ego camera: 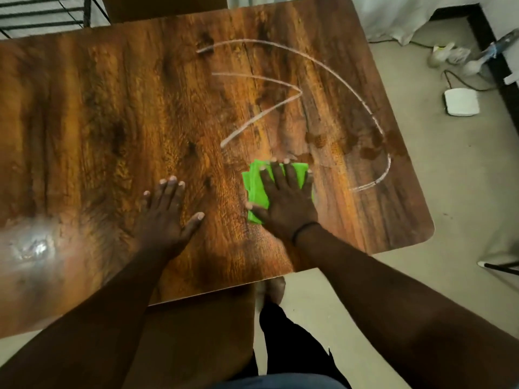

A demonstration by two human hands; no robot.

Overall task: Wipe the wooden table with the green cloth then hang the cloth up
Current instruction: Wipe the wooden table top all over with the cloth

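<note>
Flat beneath the right hand [283,197], fingers spread, the green cloth [259,189] presses the wooden table [112,122]. Nearby, the left hand [165,214] rests open-palmed, holding nothing.

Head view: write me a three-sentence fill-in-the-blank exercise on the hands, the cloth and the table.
1. The right hand presses flat on the ____ cloth.
2. The left hand rests on the bare wooden table, holding ____.
3. White streaks curve across the table beyond the ____ hand.

Missing words: green; nothing; right
</note>
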